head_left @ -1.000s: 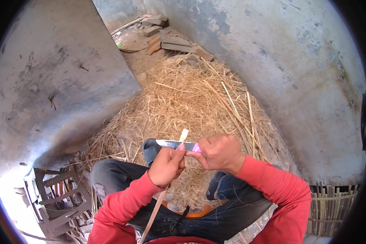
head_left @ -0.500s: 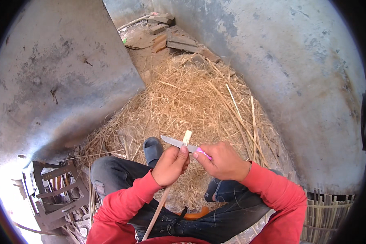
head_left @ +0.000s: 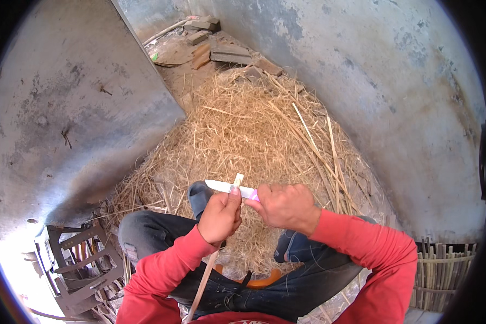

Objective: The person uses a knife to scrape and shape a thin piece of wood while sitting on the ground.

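Observation:
My left hand [head_left: 221, 217] is closed round a pale bamboo strip [head_left: 203, 286], whose lower part slants down to my lap. The strip's short light end stands out above my left thumb. Across that end lies the blade of a knife [head_left: 220, 186], pointing left, with my left thumb against it. Closed on the knife's pink and white handle is my right hand [head_left: 287, 205]; its thumb reaches toward the left hand. The fingers of my left hand under the strip are partly hidden.
Thin shavings [head_left: 237, 129] cover the floor before me, with long strips [head_left: 335, 162] at their right. Broken bricks [head_left: 229, 54] lie farther back. Grey walls [head_left: 394, 108] stand on both sides. A metal frame [head_left: 86, 264] is at lower left, a bundle of upright sticks [head_left: 443, 272] at lower right.
Both hands have shifted slightly left with the strip and knife. The blade now lies flatter, and less of the strip's end shows above it. The whole view has also shifted a little.

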Demonstrator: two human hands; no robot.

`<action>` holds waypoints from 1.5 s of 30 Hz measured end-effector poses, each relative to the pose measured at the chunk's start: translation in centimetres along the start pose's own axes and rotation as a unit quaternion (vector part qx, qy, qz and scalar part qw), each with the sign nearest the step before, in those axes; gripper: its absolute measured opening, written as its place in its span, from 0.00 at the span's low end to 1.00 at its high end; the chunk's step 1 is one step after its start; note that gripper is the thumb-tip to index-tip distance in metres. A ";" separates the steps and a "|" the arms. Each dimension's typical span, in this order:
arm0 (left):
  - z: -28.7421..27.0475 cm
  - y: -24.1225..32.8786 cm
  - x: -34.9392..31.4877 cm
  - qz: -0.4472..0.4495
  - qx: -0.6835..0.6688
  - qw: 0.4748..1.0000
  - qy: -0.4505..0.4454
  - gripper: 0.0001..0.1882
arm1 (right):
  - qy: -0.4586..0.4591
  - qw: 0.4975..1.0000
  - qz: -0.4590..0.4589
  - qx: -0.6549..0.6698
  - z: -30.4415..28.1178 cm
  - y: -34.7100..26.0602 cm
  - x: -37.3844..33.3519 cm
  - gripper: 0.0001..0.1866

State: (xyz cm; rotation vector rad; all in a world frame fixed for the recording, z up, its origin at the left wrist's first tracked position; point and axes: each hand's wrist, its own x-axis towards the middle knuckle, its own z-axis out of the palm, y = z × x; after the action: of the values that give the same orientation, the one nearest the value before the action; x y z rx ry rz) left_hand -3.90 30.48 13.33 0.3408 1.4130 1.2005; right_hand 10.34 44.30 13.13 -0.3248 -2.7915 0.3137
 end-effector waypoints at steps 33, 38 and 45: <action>-1.4 2.1 -3.7 0.114 -0.059 0.986 -0.109 0.17 | 0.142 0.990 -0.012 0.008 -3.2 -1.1 2.1 0.21; -0.8 0.6 -4.1 0.095 -0.032 0.988 -0.115 0.17 | 0.173 0.968 0.126 -0.134 -3.5 7.8 2.6 0.23; -1.3 -0.1 -5.2 0.073 -0.018 0.981 -0.179 0.17 | 0.233 0.923 0.298 -0.076 -8.5 12.6 -0.1 0.29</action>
State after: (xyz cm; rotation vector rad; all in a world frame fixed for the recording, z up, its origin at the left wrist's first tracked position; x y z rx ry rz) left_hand -3.58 25.81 15.88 0.6123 1.0665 1.2110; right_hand 15.56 57.73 17.81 -1.1307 -2.1905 0.1236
